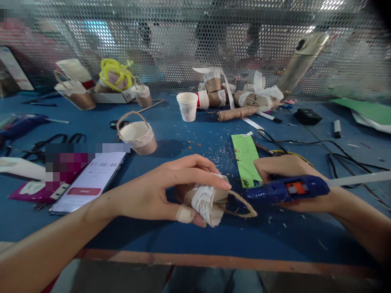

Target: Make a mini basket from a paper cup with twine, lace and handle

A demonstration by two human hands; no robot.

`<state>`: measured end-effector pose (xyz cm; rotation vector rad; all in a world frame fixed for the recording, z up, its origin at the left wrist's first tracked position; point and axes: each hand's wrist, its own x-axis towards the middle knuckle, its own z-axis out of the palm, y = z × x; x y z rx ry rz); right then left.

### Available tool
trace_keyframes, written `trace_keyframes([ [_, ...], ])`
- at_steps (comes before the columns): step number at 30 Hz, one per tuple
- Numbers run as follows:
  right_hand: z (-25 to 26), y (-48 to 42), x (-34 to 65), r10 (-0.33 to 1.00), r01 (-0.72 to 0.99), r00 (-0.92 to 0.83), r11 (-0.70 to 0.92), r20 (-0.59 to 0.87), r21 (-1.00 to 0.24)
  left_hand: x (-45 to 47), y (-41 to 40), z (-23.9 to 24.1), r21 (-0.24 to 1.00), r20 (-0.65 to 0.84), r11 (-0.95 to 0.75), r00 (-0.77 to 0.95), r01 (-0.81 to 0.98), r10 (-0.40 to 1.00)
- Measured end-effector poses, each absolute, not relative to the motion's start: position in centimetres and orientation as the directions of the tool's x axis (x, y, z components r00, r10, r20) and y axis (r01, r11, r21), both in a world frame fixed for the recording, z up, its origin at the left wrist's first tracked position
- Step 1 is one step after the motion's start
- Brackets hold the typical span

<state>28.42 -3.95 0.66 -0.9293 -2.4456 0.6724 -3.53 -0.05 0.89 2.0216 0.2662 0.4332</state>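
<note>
My left hand, a bandage round its thumb, grips a small paper cup lying on its side. Brown twine wraps the cup, white lace rings its rim, and a twine handle sticks out to the right. In my right hand is a blue hot glue gun with a white glue stick out of its back. Its nozzle points left at the cup's mouth; whether the tip touches is hidden. Just behind the gun lies a green paper strip.
A finished-looking basket cup stands behind my left hand, near a phone. Farther back are a white paper cup, a twine roll and several wrapped cups. Scissors and black cables lie right. A perforated metal screen closes the back.
</note>
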Motion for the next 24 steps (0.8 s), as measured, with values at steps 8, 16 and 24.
trace_keyframes([
  [8,0.45,-3.92,28.69,0.709,0.444,-0.669,0.622,0.223,-0.645,-3.52,-0.07,0.85,0.88,0.198,-0.474,0.907,0.003,0.373],
  [16,0.69,-3.96,28.1,0.708,0.44,-0.679,0.606,0.196,-0.663,-3.52,0.02,0.76,0.877,0.192,-0.48,0.913,0.005,0.36],
  [24,0.43,-3.97,28.36,0.69,0.403,-0.695,0.608,0.203,-0.684,-3.6,0.01,0.6,0.881,0.206,-0.472,0.913,-0.015,0.354],
])
